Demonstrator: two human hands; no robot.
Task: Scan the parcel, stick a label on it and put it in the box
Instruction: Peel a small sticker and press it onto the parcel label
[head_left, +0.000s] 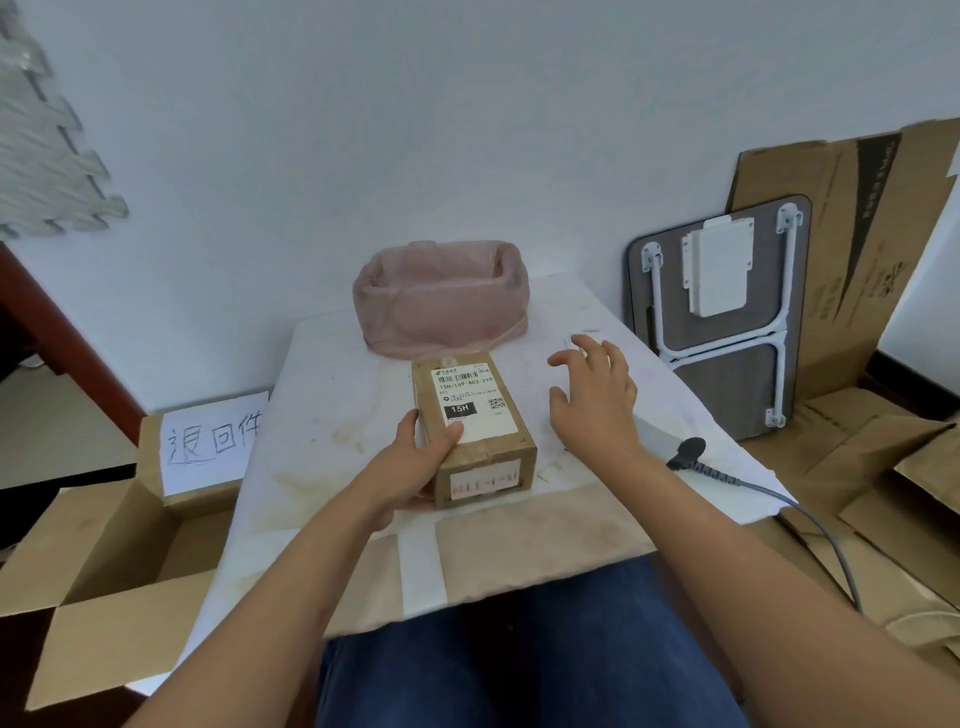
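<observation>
Head view, left hand (415, 457) grip around parcel (475, 426), right hand (592, 392) spread open, empty, hovering beside it

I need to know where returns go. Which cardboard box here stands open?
The cardboard box left of the table, flaps spread, handwritten paper sign on it. The parcel under the left hand is taped shut.

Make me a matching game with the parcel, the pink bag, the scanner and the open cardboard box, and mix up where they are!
Things:
1. parcel
2. pink bag
3. scanner
4. open cardboard box

Places:
A. on the floor, left of the table
B. held by the left hand
C. at the back of the table, by the wall
D. on the table's right edge, with a grey cable

Pairs: 1-B, 2-C, 3-D, 4-A
</observation>
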